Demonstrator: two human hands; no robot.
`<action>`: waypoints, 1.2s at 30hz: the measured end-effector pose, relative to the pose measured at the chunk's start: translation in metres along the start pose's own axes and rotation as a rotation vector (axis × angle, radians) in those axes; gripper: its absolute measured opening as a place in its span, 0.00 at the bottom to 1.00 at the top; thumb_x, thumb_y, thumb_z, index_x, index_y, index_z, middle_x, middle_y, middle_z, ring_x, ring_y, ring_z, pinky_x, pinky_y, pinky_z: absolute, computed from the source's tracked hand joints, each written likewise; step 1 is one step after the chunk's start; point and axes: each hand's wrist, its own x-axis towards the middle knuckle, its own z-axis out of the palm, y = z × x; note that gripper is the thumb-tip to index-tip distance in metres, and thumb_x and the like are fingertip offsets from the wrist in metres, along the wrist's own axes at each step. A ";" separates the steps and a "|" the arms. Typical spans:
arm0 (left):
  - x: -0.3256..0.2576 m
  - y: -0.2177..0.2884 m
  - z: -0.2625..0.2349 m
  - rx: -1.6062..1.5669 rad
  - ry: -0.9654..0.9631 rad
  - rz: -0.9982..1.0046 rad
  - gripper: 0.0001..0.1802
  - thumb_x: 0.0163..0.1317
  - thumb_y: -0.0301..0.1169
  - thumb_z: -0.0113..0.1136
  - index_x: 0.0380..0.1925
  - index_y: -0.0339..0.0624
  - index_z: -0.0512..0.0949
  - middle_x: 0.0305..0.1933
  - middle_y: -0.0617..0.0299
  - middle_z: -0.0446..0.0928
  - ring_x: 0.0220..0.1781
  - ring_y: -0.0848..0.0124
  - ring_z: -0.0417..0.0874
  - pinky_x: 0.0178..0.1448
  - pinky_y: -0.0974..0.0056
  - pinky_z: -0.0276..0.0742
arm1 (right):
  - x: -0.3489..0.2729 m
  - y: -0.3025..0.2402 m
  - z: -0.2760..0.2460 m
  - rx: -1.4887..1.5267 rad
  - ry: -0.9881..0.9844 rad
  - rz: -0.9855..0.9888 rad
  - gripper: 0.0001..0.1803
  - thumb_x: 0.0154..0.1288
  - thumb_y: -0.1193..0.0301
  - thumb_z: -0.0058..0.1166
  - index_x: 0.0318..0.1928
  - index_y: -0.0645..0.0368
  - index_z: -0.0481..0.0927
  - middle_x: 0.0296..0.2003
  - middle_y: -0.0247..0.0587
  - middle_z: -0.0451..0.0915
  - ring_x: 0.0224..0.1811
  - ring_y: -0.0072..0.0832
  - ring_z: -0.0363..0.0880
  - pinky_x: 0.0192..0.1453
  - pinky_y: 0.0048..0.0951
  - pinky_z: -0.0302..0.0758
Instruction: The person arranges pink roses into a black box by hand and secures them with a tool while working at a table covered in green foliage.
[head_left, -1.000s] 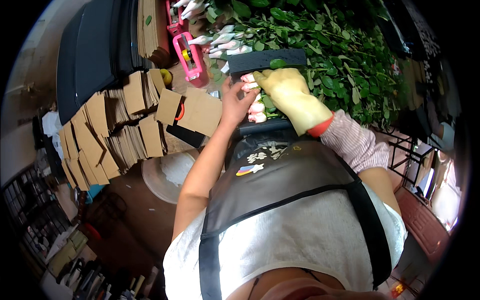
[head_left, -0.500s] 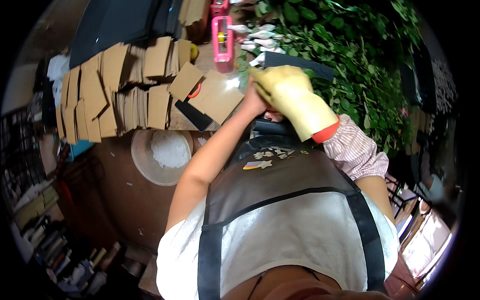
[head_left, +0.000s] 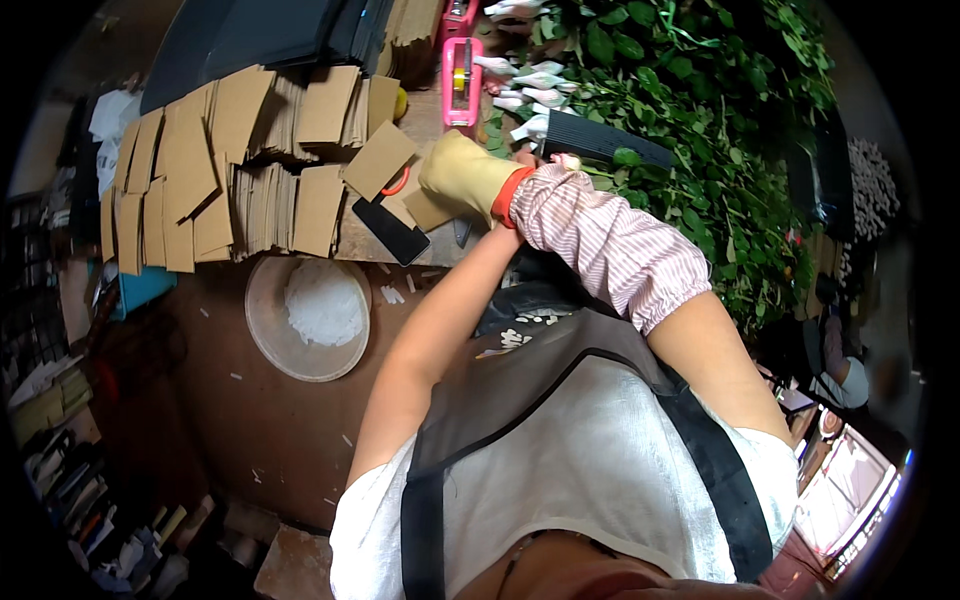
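My right hand, in a yellow glove with an orange cuff, reaches across my left forearm and lies over a brown cardboard piece. Its fingers are turned away, so I cannot see whether they grip it. Most of my bare left hand is hidden behind the glove and the striped sleeve; only a bit shows near a dark corrugated sheet. A pale pink flower head peeks out beside that sheet. Close to the glove are a black phone-like slab and an orange-red loop handle.
Stacks of brown cardboard stand on the left. A pink tape dispenser sits at the back, with white-wrapped flower heads beside it. Leafy stems heap up at right. Below the table edge stands a round tub with white material inside.
My gloved right hand has swung left and nearer, from above the dark corrugated sheet onto the cardboard. My left hand has moved slightly farther away and is now behind the right arm.
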 end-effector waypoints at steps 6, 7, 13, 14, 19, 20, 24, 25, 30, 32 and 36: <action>0.006 0.002 0.012 0.236 0.064 0.238 0.28 0.74 0.44 0.53 0.67 0.39 0.65 0.68 0.53 0.70 0.69 0.62 0.72 0.76 0.55 0.64 | -0.102 0.039 -0.016 0.416 0.689 0.257 0.13 0.69 0.65 0.59 0.50 0.52 0.86 0.42 0.40 0.88 0.43 0.42 0.87 0.43 0.41 0.82; 0.009 0.006 -0.002 0.211 0.000 0.082 0.29 0.67 0.37 0.64 0.63 0.38 0.68 0.64 0.52 0.74 0.65 0.64 0.76 0.69 0.55 0.72 | -0.125 0.036 -0.029 0.678 0.741 0.380 0.14 0.70 0.64 0.59 0.51 0.55 0.85 0.40 0.38 0.88 0.42 0.38 0.87 0.44 0.38 0.82; 0.006 0.010 0.000 0.204 0.113 -0.079 0.37 0.57 0.41 0.73 0.57 0.34 0.63 0.58 0.45 0.63 0.62 0.49 0.70 0.67 0.54 0.69 | -0.243 0.018 0.003 1.738 0.507 1.040 0.15 0.74 0.63 0.59 0.49 0.63 0.82 0.34 0.28 0.81 0.29 0.14 0.76 0.33 0.18 0.76; 0.005 0.008 0.001 0.206 0.080 -0.109 0.37 0.58 0.41 0.72 0.58 0.34 0.62 0.58 0.44 0.63 0.63 0.47 0.69 0.69 0.54 0.67 | -0.247 0.013 0.013 1.786 0.452 1.063 0.15 0.74 0.64 0.58 0.49 0.64 0.82 0.35 0.28 0.82 0.29 0.14 0.76 0.34 0.19 0.77; 0.006 -0.014 -0.027 0.099 0.088 -0.060 0.17 0.64 0.36 0.67 0.46 0.37 0.78 0.49 0.49 0.76 0.56 0.56 0.75 0.64 0.58 0.70 | -0.244 0.010 0.045 1.785 0.353 1.138 0.16 0.75 0.63 0.58 0.50 0.64 0.81 0.36 0.29 0.81 0.32 0.15 0.77 0.32 0.19 0.78; 0.004 -0.019 -0.039 -0.002 0.166 -0.103 0.11 0.66 0.33 0.65 0.41 0.37 0.80 0.43 0.56 0.79 0.49 0.64 0.79 0.59 0.62 0.73 | -0.240 0.009 0.045 1.794 0.350 1.123 0.16 0.75 0.63 0.58 0.50 0.64 0.81 0.36 0.29 0.81 0.32 0.15 0.77 0.32 0.19 0.78; 0.001 0.021 -0.077 0.268 0.175 -0.008 0.11 0.67 0.31 0.65 0.46 0.38 0.81 0.40 0.59 0.82 0.41 0.71 0.83 0.48 0.66 0.78 | -0.239 0.005 0.044 1.764 0.381 1.167 0.17 0.74 0.63 0.58 0.50 0.65 0.81 0.35 0.30 0.81 0.31 0.16 0.77 0.31 0.19 0.78; 0.005 0.039 -0.074 0.282 0.033 0.093 0.11 0.67 0.31 0.65 0.46 0.38 0.81 0.39 0.59 0.82 0.39 0.72 0.83 0.45 0.66 0.78 | -0.239 0.006 0.052 1.790 0.392 1.173 0.17 0.74 0.63 0.58 0.50 0.65 0.81 0.34 0.29 0.80 0.29 0.15 0.76 0.30 0.18 0.78; 0.038 0.091 -0.041 0.620 -0.515 0.358 0.48 0.48 0.50 0.78 0.64 0.35 0.68 0.50 0.44 0.81 0.52 0.49 0.84 0.55 0.51 0.80 | -0.238 0.008 0.041 1.734 0.381 1.146 0.17 0.74 0.61 0.59 0.50 0.64 0.82 0.29 0.30 0.81 0.26 0.16 0.76 0.29 0.19 0.77; 0.043 0.104 -0.027 0.779 -0.606 0.272 0.58 0.39 0.55 0.82 0.62 0.30 0.63 0.53 0.38 0.78 0.57 0.43 0.80 0.60 0.48 0.78 | -0.244 0.016 0.036 1.381 0.208 1.115 0.19 0.72 0.56 0.59 0.47 0.60 0.85 0.30 0.41 0.86 0.31 0.30 0.85 0.38 0.33 0.81; 0.054 0.120 -0.010 0.984 -0.772 0.028 0.54 0.36 0.55 0.84 0.52 0.34 0.61 0.49 0.36 0.78 0.55 0.39 0.80 0.58 0.48 0.79 | -0.257 0.013 0.010 0.601 0.297 0.871 0.23 0.71 0.51 0.56 0.37 0.60 0.85 0.27 0.48 0.85 0.31 0.41 0.86 0.39 0.43 0.80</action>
